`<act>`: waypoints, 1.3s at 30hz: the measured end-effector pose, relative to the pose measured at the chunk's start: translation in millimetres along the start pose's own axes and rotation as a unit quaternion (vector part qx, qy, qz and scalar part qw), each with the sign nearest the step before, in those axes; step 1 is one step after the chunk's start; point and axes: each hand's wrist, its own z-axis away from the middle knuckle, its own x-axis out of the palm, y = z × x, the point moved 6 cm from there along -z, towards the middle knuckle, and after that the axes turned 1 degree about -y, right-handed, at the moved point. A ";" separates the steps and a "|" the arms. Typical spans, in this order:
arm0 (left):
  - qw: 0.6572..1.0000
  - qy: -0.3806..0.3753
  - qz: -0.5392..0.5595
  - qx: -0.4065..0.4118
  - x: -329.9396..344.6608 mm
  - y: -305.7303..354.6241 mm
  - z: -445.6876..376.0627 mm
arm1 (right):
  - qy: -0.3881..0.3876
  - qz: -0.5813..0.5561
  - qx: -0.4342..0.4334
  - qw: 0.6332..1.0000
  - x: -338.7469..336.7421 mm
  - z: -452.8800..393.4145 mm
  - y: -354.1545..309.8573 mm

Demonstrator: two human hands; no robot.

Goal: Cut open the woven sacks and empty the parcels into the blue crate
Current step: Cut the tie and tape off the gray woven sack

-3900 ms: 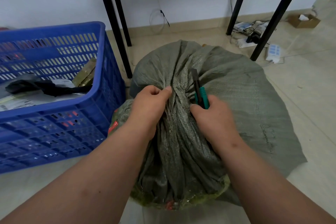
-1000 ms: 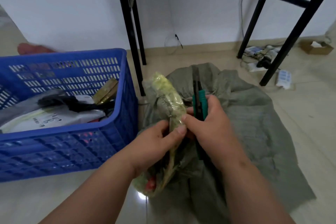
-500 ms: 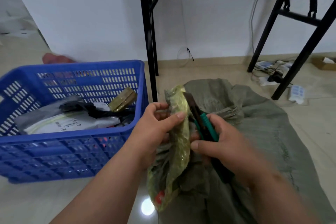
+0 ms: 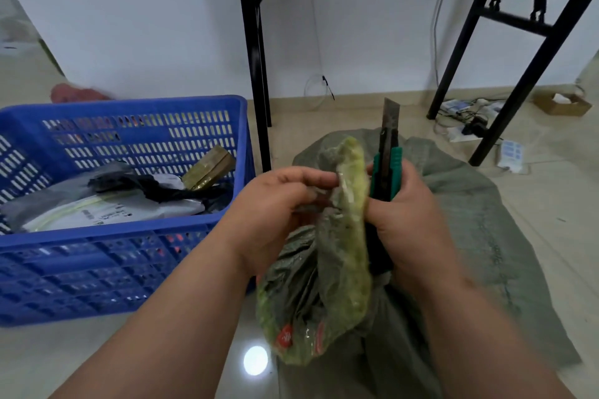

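Left hand (image 4: 278,204) pinches the lifted neck of the grey-green woven sack (image 4: 470,230); right hand (image 4: 405,220) grips a green utility knife (image 4: 387,159), blade up, just beside yellow-green plastic (image 4: 350,204). Far left: blue crate (image 4: 129,107) holding parcels (image 4: 107,207). Black table legs (image 4: 256,42) behind; cables and power strip (image 4: 510,152) at right.

hands 2 (image 4: 278,204) | sack 1 (image 4: 470,236) | crate 1 (image 4: 129,236) | knife 1 (image 4: 387,152)
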 end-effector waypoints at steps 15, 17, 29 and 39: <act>0.997 -0.045 -0.056 0.005 2.9 7.7 1.5 | -0.030 -0.102 0.061 0.992 4.2 0.2 1.3; 0.994 -0.028 -0.101 0.021 5.7 7.9 0.4 | -0.018 -0.086 0.062 0.994 2.3 -0.3 3.2; 0.995 -0.021 0.095 -0.033 4.6 -4.9 -7.1 | -0.007 0.057 -0.020 0.998 -8.4 -4.0 -9.9; 0.984 -0.004 0.173 -0.034 -2.9 -12.8 -11.4 | 0.006 0.189 -0.022 0.982 -12.2 -2.1 -23.9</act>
